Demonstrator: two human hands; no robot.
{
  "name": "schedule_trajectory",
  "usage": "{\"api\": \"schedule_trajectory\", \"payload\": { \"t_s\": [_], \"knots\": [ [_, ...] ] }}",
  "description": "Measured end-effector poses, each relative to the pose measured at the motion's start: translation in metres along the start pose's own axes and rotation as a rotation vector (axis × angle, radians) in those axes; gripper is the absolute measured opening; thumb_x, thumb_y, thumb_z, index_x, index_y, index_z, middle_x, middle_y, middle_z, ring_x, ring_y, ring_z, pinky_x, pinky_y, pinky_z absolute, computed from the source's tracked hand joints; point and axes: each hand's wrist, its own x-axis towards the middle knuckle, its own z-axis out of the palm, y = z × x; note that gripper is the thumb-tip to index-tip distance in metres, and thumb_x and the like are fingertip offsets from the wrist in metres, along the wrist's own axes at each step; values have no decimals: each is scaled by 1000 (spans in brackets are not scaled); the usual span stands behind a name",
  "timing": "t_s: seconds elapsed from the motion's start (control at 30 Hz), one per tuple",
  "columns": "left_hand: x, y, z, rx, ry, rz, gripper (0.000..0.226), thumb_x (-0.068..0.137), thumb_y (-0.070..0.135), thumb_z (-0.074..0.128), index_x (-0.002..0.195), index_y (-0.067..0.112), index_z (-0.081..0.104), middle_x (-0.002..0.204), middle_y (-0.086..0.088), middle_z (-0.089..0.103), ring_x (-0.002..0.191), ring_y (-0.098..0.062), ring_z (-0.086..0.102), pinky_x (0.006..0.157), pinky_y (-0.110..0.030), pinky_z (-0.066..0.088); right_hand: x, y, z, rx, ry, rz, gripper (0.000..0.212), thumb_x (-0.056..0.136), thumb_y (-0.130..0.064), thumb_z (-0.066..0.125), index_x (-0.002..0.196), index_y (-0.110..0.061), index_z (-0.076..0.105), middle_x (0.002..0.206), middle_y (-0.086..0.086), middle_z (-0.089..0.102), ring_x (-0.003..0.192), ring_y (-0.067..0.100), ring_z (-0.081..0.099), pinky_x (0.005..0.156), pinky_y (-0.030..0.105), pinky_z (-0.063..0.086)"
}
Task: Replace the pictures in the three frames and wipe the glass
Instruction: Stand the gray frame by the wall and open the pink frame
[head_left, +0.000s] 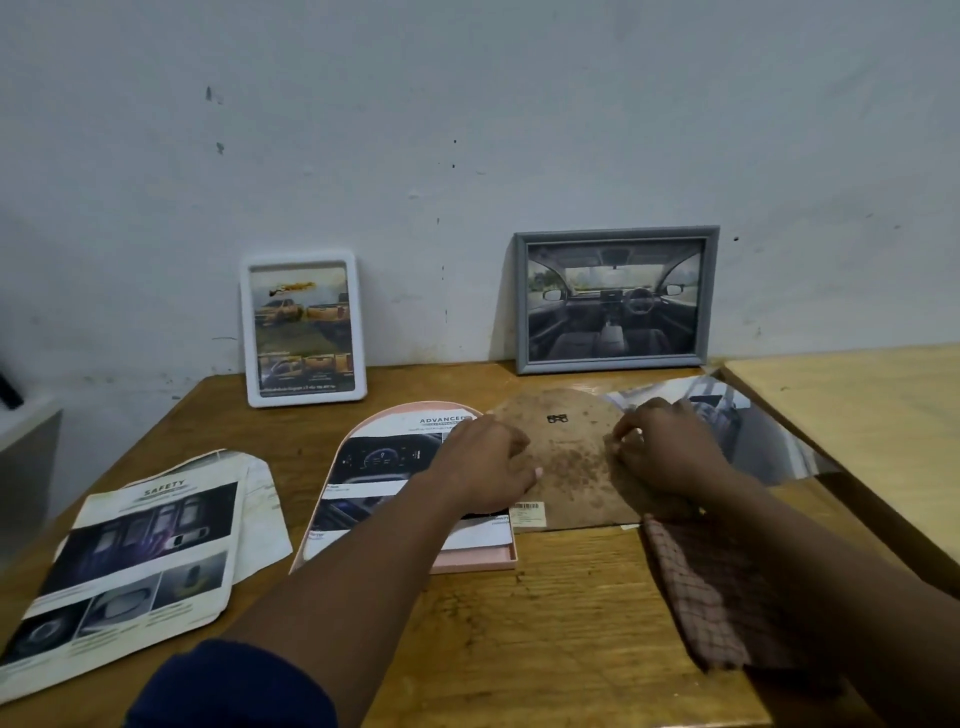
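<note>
- Wooden table (571, 623): scuffed grain, work laid flat on it.
- Loose prints (140, 561), near left: glossy paper w/ curled edges, well apart from both hands.
- Pink frame (478, 562), centre: arch-topped, face down, shallow plastic tray w/ a car print (384, 462) already lying inside.
- Backing board (566, 457): brown fibreboard, speckled & dusty, same arch shape. Lies just right of the pink frame, its left edge at the frame's right rim. Long axis runs near–far, arch end far, matching the frame, so the next move is prob. a short shift left w/ no turning.
- Shiny sheet (769, 441), far right: reflective; can't tell if glass or print.
- Grey frame (521, 301) & white frame (248, 332): lean upright vs. far wall, both filled.
- Checked cloth (696, 587), near right: soft, crumpled under right forearm.
- Left hand (488, 462): fingers curled, seems to pinch the board's left edge; nearer the frame.
- Right hand (670, 452): fingers curled on the board's right edge.
- Metal hanger (557, 418): small, at the board's far end.
</note>
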Motion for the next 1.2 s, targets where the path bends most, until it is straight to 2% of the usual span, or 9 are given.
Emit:
{"api": "schedule_trajectory", "payload": {
  "t_s": [0.1, 0.3, 0.57, 0.63, 0.73, 0.83, 1.03, 1.1, 1.2],
  "knots": [
    [-12, -1, -8, -50, 44, -3, 53, 93, 50, 66, 138, 24, 60, 144, 0, 57, 144, -22, 38, 114, -49, 36, -1, -26, -16, 55, 35, -28, 32, 91, -43, 62, 120, -29, 64, 129, 5, 57, 119, 26, 47, 94, 44, 46],
    [-54, -50, -49, -128, 237, -169, 45, 97, 38, 65, 141, 27, 57, 146, 0, 55, 131, -22, 51, 108, -45, 46, 6, -140, -42, 363, 39, -216, 28, 92, -28, 66, 120, -23, 63, 117, -1, 63, 103, 16, 57, 85, 33, 51],
    [-161, -174, -77, 89, 365, -509, 49, 102, 37, 55, 147, 21, 50, 154, -5, 48, 142, -26, 41, 118, -43, 33, -18, -299, 11, 349, -316, -532, 48, 91, -31, 65, 137, -25, 52, 135, 2, 57, 118, 22, 56, 97, 41, 51],
    [-182, -195, -72, 133, 321, -536, 50, 102, 37, 52, 148, 18, 49, 153, -8, 47, 142, -26, 39, 118, -47, 32, -25, -324, 32, 249, -346, -601, 59, 93, -34, 63, 146, -25, 40, 148, 5, 47, 133, 27, 47, 107, 48, 43],
    [-198, -208, -66, 149, 316, -539, 49, 103, 38, 47, 147, 17, 49, 154, -8, 46, 143, -27, 37, 117, -50, 30, -30, -344, 57, 122, -369, -642, 69, 97, -45, 53, 155, -25, 22, 164, 6, 19, 152, 26, 12, 120, 55, 7],
    [-199, -209, -65, 149, 328, -531, 50, 104, 39, 46, 149, 18, 47, 156, -7, 44, 144, -26, 35, 119, -49, 28, -34, -348, 65, 110, -353, -615, 68, 99, -46, 48, 156, -24, 18, 165, 7, 15, 152, 24, 9, 120, 58, -2],
    [-194, -210, -69, 121, 347, -519, 48, 101, 37, 51, 146, 21, 47, 150, -2, 50, 138, -23, 42, 115, -47, 35, -43, -354, 58, 282, -230, -567, 64, 93, -27, 62, 149, -30, 31, 146, 0, 53, 136, 27, 46, 118, 53, 23],
    [-193, -209, -73, 66, 344, -530, 44, 101, 34, 53, 143, 21, 50, 145, -3, 54, 134, -24, 46, 111, -46, 39, -44, -353, 48, 374, -158, -514, 65, 91, -12, 64, 146, -30, 37, 141, 1, 56, 126, 27, 54, 105, 47, 44],
    [-191, -204, -76, 18, 327, -517, 42, 99, 32, 57, 138, 19, 53, 139, -2, 57, 127, -24, 51, 104, -41, 44, -37, -338, 28, 474, -90, -403, 59, 90, 1, 57, 140, -29, 45, 137, 4, 56, 117, 26, 57, 94, 44, 53]
  ]
}}
